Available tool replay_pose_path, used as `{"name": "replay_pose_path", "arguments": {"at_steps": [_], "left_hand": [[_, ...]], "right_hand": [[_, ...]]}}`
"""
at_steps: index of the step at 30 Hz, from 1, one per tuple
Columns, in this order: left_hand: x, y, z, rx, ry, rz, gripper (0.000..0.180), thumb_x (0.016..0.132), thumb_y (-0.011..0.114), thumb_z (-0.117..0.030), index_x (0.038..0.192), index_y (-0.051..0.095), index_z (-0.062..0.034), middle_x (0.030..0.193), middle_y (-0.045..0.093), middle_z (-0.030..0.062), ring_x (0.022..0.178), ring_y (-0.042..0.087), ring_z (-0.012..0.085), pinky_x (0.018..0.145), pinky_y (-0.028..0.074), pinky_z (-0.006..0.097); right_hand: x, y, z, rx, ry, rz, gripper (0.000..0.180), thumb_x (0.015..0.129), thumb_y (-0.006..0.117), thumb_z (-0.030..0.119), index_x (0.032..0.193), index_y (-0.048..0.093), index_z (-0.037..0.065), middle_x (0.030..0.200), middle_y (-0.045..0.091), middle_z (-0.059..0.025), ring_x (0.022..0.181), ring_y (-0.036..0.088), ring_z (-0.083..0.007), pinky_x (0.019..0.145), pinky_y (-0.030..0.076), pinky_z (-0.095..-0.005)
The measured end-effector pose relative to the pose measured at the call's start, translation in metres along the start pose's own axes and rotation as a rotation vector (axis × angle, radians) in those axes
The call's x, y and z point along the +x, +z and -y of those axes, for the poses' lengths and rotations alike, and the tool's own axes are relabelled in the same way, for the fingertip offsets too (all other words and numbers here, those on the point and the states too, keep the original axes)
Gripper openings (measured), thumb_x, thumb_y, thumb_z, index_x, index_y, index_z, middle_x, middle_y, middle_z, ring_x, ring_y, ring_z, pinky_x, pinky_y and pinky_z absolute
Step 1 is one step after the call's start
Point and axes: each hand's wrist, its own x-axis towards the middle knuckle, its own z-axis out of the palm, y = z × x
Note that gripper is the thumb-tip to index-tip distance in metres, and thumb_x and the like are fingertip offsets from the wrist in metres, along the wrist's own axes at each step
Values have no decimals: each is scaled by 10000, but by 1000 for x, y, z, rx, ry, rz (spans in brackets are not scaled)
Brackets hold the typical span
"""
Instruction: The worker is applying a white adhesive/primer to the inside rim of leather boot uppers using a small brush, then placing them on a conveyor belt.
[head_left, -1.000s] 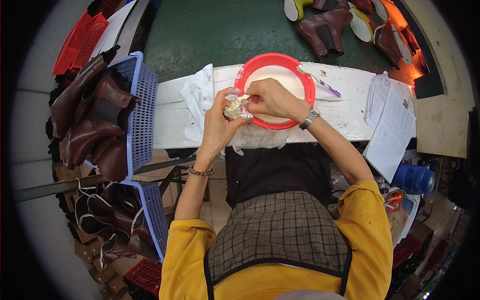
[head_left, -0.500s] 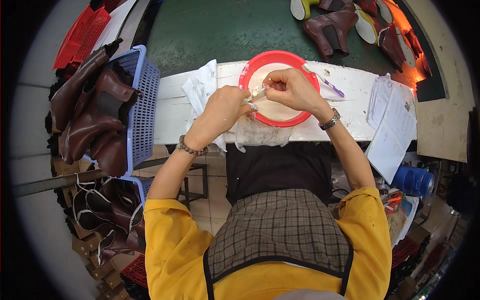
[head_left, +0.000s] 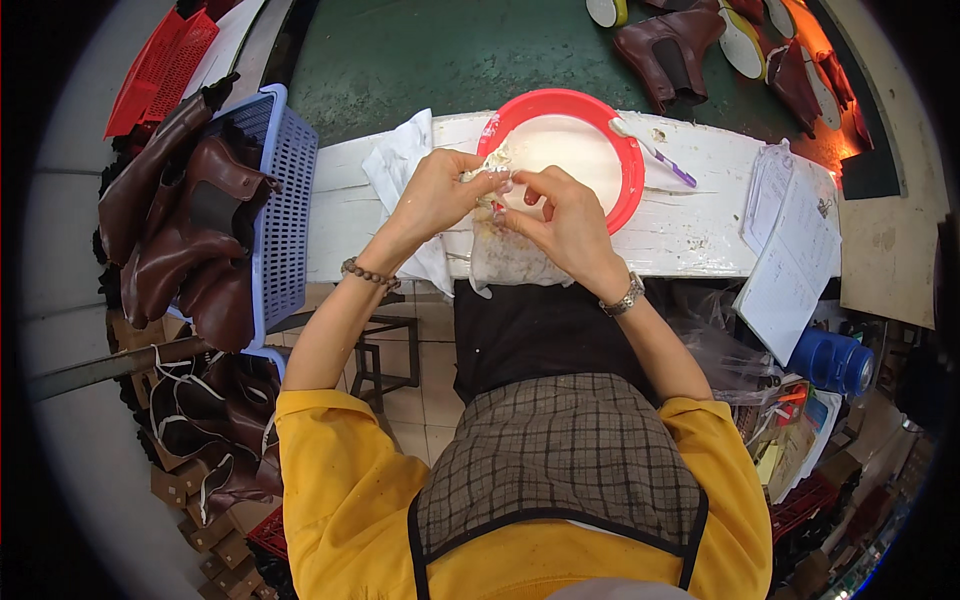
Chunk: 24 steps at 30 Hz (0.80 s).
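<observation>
Over the near left rim of a red basin point(head_left: 630, 175) holding off-white liquid, my two hands meet fingertip to fingertip. My left hand point(head_left: 440, 195) is closed in a pinch on a crumpled whitish scrap point(head_left: 498, 157), which sticks out past its fingers. My right hand point(head_left: 568, 225) has its fingers curled and pressed together beside the left thumb; what they hold, if anything, is too small to make out. White residue clings to the fingertips. Below them, a stained whitish cloth point(head_left: 515, 262) lies at the bench edge.
A white cloth point(head_left: 405, 165) lies left of the basin; a brush with a purple handle point(head_left: 672, 170) leans on its right rim. Brown boots point(head_left: 215, 225) fill a blue basket point(head_left: 285, 215). Papers point(head_left: 790, 250) overhang the bench at right. More boots point(head_left: 670, 55) stand on the green surface.
My right hand has moved left and down, from over the basin's middle to its near left rim. My left hand has risen slightly, and more of the liquid shows.
</observation>
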Motion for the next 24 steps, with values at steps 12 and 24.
{"name": "replay_pose_path", "arguments": {"at_steps": [12,24], "left_hand": [[-7,-10,-12,-341,-89,228,330,941,742,-255,1107,715,29,935,722,35,826,641,94,728,529,272],[-7,7,-11,141,278,-13,465,685,870,-154,976,597,85,917,679,299,912,670,472,758,529,489]], "right_hand": [[5,17,-22,29,-56,-61,182,859,719,159,901,696,-16,791,653,-149,653,632,-300,617,485,-407],[6,5,-17,257,-42,8,144,910,688,100,929,662,-41,796,603,-117,630,560,-168,571,438,-319]]}}
